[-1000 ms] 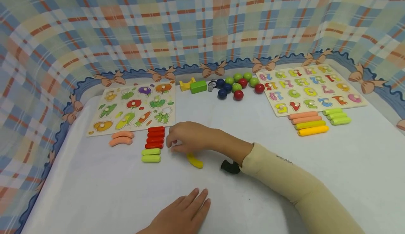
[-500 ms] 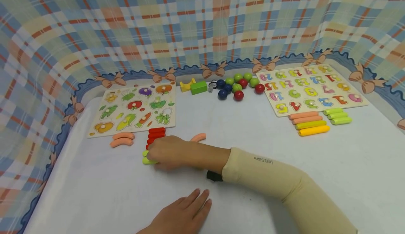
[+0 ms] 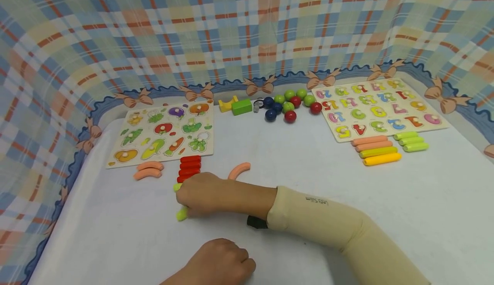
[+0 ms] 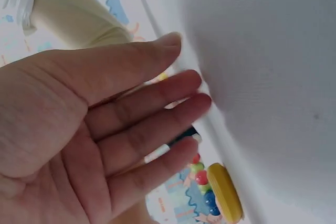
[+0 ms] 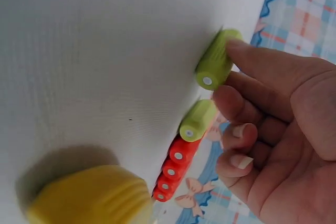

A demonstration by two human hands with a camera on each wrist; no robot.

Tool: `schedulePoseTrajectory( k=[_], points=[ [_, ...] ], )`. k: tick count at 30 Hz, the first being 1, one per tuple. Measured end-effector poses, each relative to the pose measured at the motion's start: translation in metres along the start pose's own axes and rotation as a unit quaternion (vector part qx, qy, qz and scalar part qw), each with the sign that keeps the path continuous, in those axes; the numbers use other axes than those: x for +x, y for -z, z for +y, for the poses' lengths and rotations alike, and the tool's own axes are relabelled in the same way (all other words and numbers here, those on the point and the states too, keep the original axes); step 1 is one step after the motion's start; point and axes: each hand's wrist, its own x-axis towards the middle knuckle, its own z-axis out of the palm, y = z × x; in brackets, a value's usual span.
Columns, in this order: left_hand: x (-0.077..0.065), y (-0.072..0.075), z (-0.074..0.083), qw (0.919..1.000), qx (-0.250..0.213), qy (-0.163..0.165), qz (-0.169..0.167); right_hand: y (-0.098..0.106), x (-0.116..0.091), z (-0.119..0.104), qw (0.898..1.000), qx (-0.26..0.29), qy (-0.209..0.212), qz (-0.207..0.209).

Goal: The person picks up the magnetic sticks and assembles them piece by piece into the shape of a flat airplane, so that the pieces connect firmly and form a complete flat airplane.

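Note:
My right hand [image 3: 202,195] pinches a light-green stick [image 5: 216,61] between thumb and index finger, low over the white cloth. In the right wrist view its other fingers curl toward the palm. A second light-green stick [image 5: 198,120] lies against the row of red sticks [image 3: 190,167], partly covered by the hand in the head view. My left hand [image 3: 221,261] rests near the front edge, fingers loosely bent, and the left wrist view shows nothing in its palm [image 4: 47,124]. A yellow curved piece [image 4: 224,192] lies nearby, hidden from the head view by the right arm.
A pink curved piece [image 3: 240,170] lies beyond the right forearm; a dark piece [image 3: 256,222] is partly under the sleeve. Behind are a vegetable puzzle board [image 3: 160,133], a green block [image 3: 241,106], several coloured balls [image 3: 290,116] and a number board [image 3: 380,109]. More sticks [image 3: 382,159] lie right.
My right hand has come left and nearer me, drawing one light-green stick away from the other. The left hand's fingers, flat before, have bent. The pink curved piece has come into sight.

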Motion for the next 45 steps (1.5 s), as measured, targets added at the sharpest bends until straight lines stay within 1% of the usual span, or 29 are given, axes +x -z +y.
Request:
schedulePoseTrajectory(
  k=[3,6,9,12,16,19,23,26,29,33,35,38,41,45],
  points=[
    [0.002,0.002,-0.002,0.9999,0.006,-0.004,0.008,-0.003,-0.005,0.004,1.000,0.006,0.017,0.004],
    [0.002,0.004,-0.006,0.9999,0.014,0.006,0.008,-0.005,-0.013,0.012,0.999,0.019,0.040,0.015],
    [0.003,0.007,-0.013,0.9992,0.004,0.033,-0.022,-0.001,-0.024,0.026,0.997,0.044,0.051,0.030],
    [0.004,0.009,-0.019,0.9974,-0.002,0.064,-0.033,0.008,-0.038,0.046,0.995,0.078,0.044,0.050],
    [0.005,0.008,-0.024,0.9954,0.003,0.095,-0.013,0.014,-0.061,0.082,0.989,0.120,0.015,0.084],
    [0.006,0.007,-0.028,0.9932,0.007,0.116,-0.006,0.015,-0.078,0.110,0.987,0.127,-0.022,0.098],
    [0.005,0.008,-0.033,0.9894,0.001,0.145,-0.015,0.014,-0.094,0.141,0.984,0.120,-0.090,0.099],
    [0.005,0.009,-0.036,0.9871,-0.004,0.158,-0.022,0.009,-0.097,0.155,0.981,0.121,-0.130,0.080],
    [0.004,0.008,-0.036,0.9858,-0.005,0.167,-0.019,0.002,-0.095,0.162,0.978,0.133,-0.153,0.048],
    [0.004,0.007,-0.036,0.9833,0.000,0.182,-0.007,-0.004,-0.091,0.165,0.975,0.157,-0.153,0.018],
    [0.004,0.007,-0.036,0.9818,0.003,0.190,-0.001,-0.004,-0.091,0.164,0.975,0.164,-0.147,0.012],
    [0.004,0.005,-0.037,0.9799,0.003,0.199,-0.005,-0.002,-0.091,0.161,0.975,0.169,-0.140,0.004],
    [0.004,0.004,-0.038,0.9785,-0.003,0.205,-0.019,-0.002,-0.089,0.159,0.976,0.171,-0.137,0.002],
    [0.003,0.003,-0.038,0.9769,-0.012,0.210,-0.038,-0.003,-0.087,0.156,0.976,0.180,-0.124,0.010]
  ],
)
